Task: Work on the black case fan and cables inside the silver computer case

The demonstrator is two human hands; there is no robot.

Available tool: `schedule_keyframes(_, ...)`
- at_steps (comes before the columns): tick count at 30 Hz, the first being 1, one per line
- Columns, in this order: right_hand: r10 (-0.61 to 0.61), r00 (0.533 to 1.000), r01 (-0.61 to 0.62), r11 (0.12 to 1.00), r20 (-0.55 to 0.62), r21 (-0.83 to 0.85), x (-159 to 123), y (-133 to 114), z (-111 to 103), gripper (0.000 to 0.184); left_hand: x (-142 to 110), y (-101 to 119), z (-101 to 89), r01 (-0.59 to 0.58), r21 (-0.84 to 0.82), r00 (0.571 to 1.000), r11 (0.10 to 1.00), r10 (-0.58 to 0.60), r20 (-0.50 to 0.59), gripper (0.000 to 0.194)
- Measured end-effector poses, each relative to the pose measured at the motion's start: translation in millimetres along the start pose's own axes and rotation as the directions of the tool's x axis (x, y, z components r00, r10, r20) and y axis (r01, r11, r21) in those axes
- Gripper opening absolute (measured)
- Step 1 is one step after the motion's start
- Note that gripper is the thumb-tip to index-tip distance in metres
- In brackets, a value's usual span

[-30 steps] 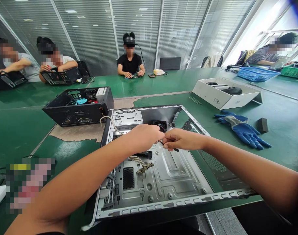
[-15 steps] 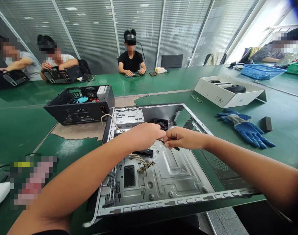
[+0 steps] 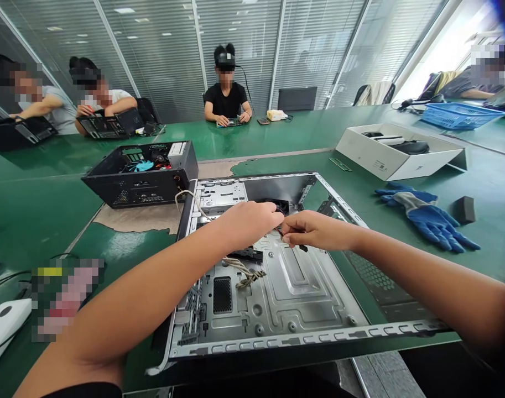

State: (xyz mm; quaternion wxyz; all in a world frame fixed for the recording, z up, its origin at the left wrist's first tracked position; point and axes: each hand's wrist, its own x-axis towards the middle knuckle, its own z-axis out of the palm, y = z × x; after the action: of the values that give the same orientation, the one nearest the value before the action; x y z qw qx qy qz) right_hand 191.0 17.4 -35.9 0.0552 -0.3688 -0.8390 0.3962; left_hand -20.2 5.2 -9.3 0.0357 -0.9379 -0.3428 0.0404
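An open computer case (image 3: pixel 314 287) lies on its side in front of me, its bare metal floor facing up. Over its middle, my left hand (image 3: pixel 256 221) is closed in a pinch close to a black fan (image 3: pixel 280 207); its own fingers hide what they hold. My right hand (image 3: pixel 308 228) meets it fingertip to fingertip, pinching a thin dark cable whose black connector (image 3: pixel 303 249) hangs below. A bundle of beige cables (image 3: pixel 250 275) lies on the case floor beneath my left forearm.
A second black case (image 3: pixel 140 179) with a blue fan stands behind on the left. To the right are blue gloves (image 3: pixel 430 221), a dark block (image 3: pixel 463 210) and a white box (image 3: pixel 401 152). Several people work around the green table (image 3: pixel 293 130).
The view has shifted slightly, so things sit a little further right. Both hands stay together over the case, with only small finger movement.
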Motion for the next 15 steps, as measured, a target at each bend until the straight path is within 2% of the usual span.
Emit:
schedule_keyframes(6,0.002,1.0,-0.002,1.0,-0.01,-0.016,-0.7,-3.0,0.4,0.024,0.0,0.6,-0.8,-0.006,0.014,0.999,1.0,0.005,0.039,0.025)
schedule_keyframes(15,-0.009,1.0,0.01,1.0,-0.015,0.02,-3.0,-3.0,2.1,0.027,-3.8,-6.4,-1.6,-0.026,-0.081,0.999,0.996,0.025,-0.024,0.017)
